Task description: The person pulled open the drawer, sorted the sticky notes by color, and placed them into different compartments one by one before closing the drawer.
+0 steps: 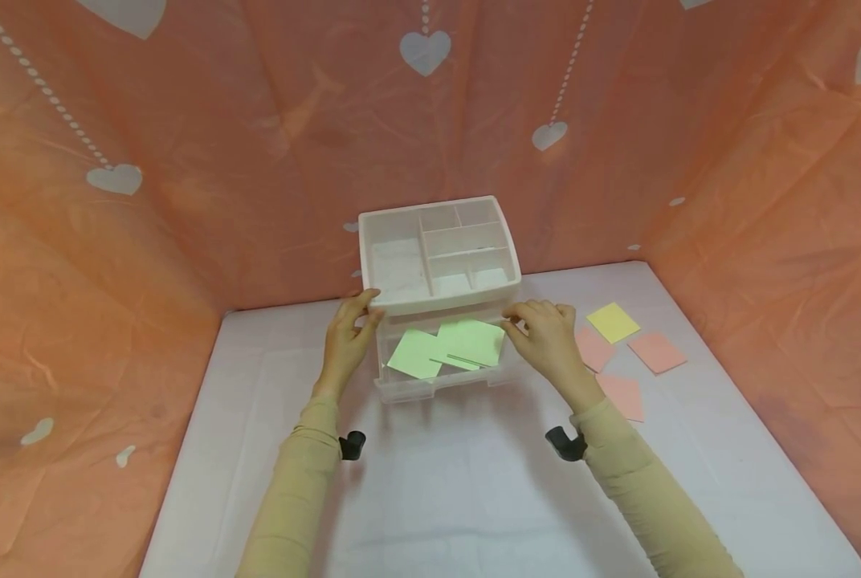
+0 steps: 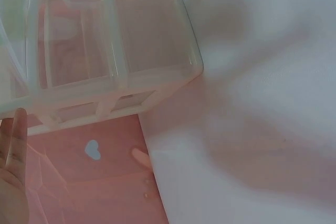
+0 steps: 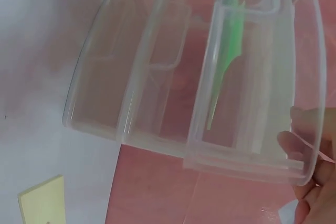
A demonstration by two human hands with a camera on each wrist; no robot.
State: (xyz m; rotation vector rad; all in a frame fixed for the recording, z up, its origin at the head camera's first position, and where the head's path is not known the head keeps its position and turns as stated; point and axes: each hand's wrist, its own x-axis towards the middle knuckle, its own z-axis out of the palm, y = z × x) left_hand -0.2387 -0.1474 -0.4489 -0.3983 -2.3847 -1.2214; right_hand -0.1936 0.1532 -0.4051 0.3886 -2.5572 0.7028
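A plastic drawer organizer [image 1: 445, 301] with a white compartment tray on top stands at the back of the table. Its clear top drawer [image 1: 405, 392] is pulled out, and green paper squares [image 1: 470, 341] lie inside. My left hand [image 1: 345, 337] grips the organizer's front left corner, fingers on the tray rim and thumb just below. On the other side my right hand [image 1: 552, 341] pinches the edge by the front right corner. The right wrist view shows these fingers [image 3: 302, 116] partly through clear plastic. Only part of the left fingers [image 2: 18, 145] shows in the left wrist view.
Right of the organizer lie a yellow paper pad [image 1: 614, 322] and several pink ones [image 1: 657, 353]. Orange cloth [image 1: 293, 144] with pale hearts hangs behind and at both sides. A white cloth covers the table [image 1: 430, 498].
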